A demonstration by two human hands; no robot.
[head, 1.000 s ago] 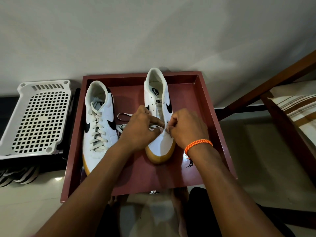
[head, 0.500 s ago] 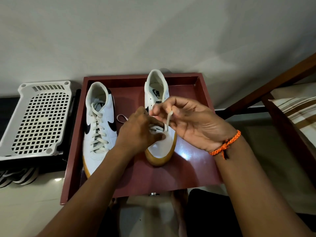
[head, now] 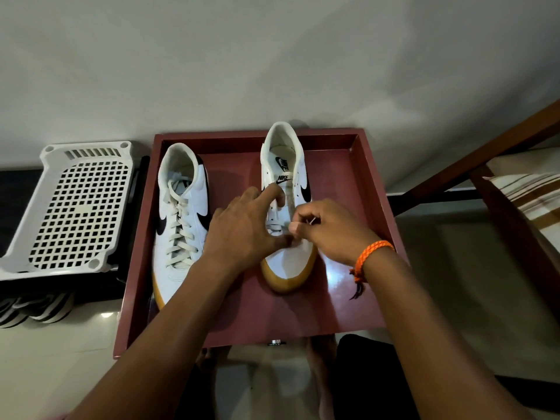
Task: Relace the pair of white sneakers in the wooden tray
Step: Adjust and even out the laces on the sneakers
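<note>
Two white sneakers with black swooshes and gum soles stand in the dark red wooden tray. The left sneaker is fully laced. The right sneaker has only its lowest eyelets laced. My left hand rests on the right sneaker's left side, index finger curled over the tongue and thumb pressed near the lowest eyelets. My right hand pinches the white lace just above the shoe's right eyelets. The hands hide the rest of the lace.
A white perforated plastic basket lies left of the tray, above striped slippers. A wooden chair frame with a striped cushion stands to the right. A pale wall rises behind the tray. My legs show below the tray's near edge.
My right hand has come back down from its raised pull and now pinches the lace close to the eyelets. My left hand's fingers have spread over the tongue.
</note>
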